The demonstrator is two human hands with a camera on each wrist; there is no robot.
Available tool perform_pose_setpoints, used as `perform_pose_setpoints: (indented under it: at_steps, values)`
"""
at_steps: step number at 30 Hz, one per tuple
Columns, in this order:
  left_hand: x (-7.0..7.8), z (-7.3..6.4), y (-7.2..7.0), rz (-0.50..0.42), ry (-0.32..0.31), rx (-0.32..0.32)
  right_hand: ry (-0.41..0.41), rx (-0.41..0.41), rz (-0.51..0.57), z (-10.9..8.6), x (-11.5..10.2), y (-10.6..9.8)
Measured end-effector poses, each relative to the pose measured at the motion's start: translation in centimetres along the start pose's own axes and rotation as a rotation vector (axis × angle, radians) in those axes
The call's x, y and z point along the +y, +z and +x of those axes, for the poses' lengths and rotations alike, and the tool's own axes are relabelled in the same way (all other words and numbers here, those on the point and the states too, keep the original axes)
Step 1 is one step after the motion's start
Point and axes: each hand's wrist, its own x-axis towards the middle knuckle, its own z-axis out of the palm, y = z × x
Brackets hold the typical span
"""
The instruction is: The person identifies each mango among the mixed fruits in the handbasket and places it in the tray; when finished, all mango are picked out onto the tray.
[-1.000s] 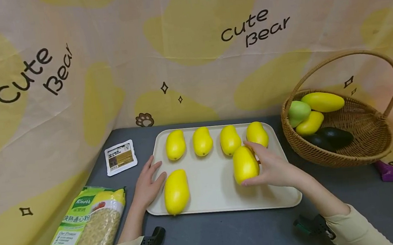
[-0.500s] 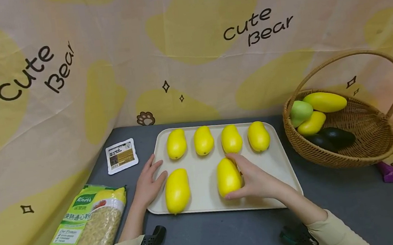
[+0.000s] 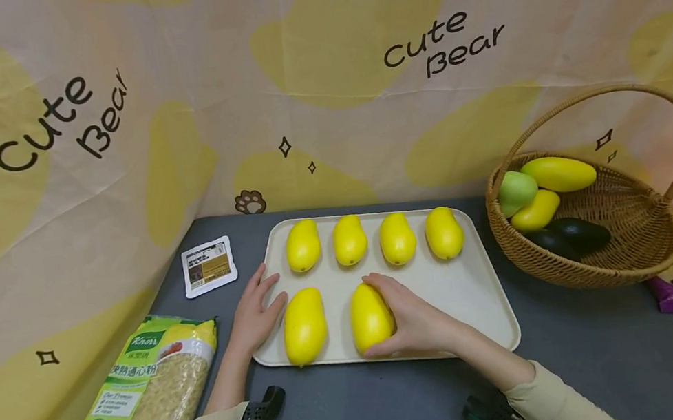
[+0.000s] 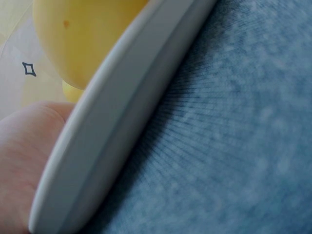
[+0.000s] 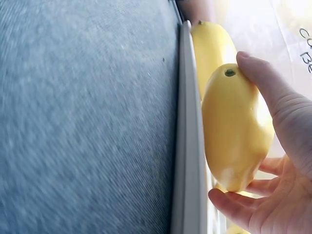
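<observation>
Fruit (image 3: 370, 318), yellow and smooth, sits in the grip of my right hand (image 3: 407, 316). My thumb is on its near end and my fingers are on its far end, so it lies at 9 o'clock from my palm. A small green dot (image 5: 229, 72) shows on the end by my thumb. The fruit is over the tray (image 3: 470, 292), close to the 6 o'clock edge. I can't tell if it touches the tray.

My left hand (image 3: 256, 316) holds no fruit. Its fingers are spread out and rest on the tray's 9 o'clock edge. Near that thumb, at about 8 o'clock on the tray, lies the front yellow fruit (image 3: 305, 326). Four more yellow fruits (image 3: 349, 240) make a row across the back, from 10 o'clock to 2 o'clock, with gaps between them.

Out near 3 o'clock from the tray is the basket (image 3: 617, 268), with a tall handle. Inside it, a long yellow fruit (image 3: 559, 174) is near 11 o'clock, a green fruit (image 3: 518, 191) is at 10 o'clock, a small yellow fruit (image 3: 536, 210) is at 9 o'clock, and two dark ones (image 3: 581, 235) are around 7 o'clock.
</observation>
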Motion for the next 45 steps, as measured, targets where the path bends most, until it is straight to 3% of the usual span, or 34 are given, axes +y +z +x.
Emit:
perform_pose_setpoints:
  at_steps: [15,45]
  values:
    - [-0.2,0.1,0.0,-0.005,0.003,-0.003,0.0,-0.013,-0.004,0.2,-0.5,1.4]
    - [0.0,-0.1,0.0,-0.031,0.016,0.014,-0.008,-0.01,0.004,-0.1,-0.6,1.4]
